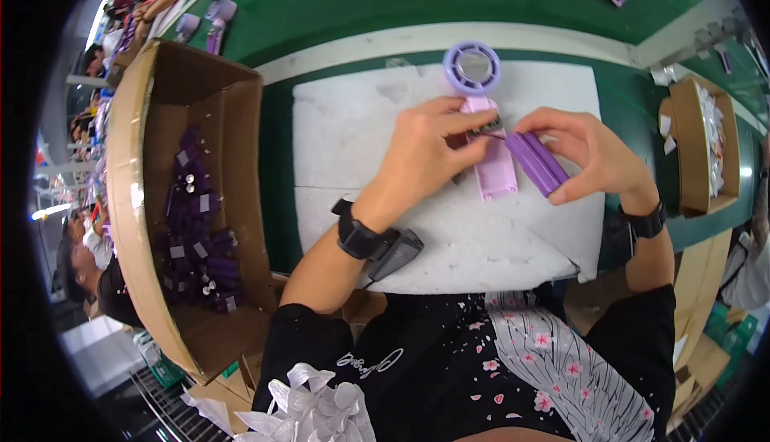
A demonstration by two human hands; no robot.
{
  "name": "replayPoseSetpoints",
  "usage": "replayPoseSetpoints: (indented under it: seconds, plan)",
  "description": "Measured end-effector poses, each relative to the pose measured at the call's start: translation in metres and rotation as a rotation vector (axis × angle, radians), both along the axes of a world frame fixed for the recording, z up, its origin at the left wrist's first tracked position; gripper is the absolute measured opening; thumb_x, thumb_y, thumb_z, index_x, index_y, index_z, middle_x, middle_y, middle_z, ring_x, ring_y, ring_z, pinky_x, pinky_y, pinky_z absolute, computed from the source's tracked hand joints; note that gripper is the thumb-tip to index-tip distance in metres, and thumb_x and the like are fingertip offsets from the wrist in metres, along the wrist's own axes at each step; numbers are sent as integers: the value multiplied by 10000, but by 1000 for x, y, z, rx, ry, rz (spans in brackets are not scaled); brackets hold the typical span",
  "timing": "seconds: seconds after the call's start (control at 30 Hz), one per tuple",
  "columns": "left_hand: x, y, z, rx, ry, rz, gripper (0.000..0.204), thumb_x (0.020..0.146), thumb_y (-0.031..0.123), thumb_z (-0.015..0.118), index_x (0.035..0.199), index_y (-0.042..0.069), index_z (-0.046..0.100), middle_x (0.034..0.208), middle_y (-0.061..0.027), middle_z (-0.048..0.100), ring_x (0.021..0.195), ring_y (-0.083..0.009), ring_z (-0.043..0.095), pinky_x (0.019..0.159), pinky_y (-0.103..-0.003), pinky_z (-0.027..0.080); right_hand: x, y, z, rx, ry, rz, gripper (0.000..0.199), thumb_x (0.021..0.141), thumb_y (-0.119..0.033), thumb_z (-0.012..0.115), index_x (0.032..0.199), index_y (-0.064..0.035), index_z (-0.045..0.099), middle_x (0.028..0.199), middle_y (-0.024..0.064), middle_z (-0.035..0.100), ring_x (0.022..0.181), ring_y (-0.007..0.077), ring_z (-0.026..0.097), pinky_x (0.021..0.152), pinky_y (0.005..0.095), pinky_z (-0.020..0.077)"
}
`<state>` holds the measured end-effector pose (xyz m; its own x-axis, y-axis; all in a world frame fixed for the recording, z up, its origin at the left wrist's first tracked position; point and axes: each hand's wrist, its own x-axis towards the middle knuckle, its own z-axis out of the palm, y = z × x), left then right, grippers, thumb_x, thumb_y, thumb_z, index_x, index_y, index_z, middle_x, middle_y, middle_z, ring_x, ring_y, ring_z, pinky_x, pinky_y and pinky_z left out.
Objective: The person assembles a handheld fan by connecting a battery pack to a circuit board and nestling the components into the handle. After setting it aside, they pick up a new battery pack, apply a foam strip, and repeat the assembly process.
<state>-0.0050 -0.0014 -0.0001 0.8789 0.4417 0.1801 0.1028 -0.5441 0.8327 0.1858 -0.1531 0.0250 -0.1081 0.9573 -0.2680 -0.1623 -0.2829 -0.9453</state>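
A pale purple hand-held fan body (489, 133) lies on a white foam pad (345, 145), round head away from me, handle open toward me. My left hand (425, 149) presses on the handle, fingertips at a small dark part with thin wires. My right hand (597, 153) holds a darker purple cylindrical cell (536, 163) just right of the handle, tilted and joined to the wires.
A large cardboard box (140, 201) at my left holds several dark purple cells. A small cardboard tray (706, 145) with white pieces stands at right. More purple fan parts (215, 21) lie on the green conveyor beyond. Other people work at far left.
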Motion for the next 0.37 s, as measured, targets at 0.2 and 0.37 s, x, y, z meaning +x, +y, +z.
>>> replayPoseSetpoints:
  seconds: [0.2,0.37]
  plan:
    - [1,8,-4,97,-35,-8,298,732,81,706,1029,53,704,945,-153,651,695,-234,648,627,-298,518,-15,4,-3,119,-291,77,739,586,-61,812,1243,0,480,1206,72,514,1067,147,511,947,301,419]
    - [0,8,-3,167,-64,-54,314,750,99,707,1057,37,688,899,-171,640,687,-242,644,623,-305,514,-28,1,-4,120,-598,71,793,598,-74,824,1303,-58,461,1284,93,485,1125,222,513,1011,311,382]
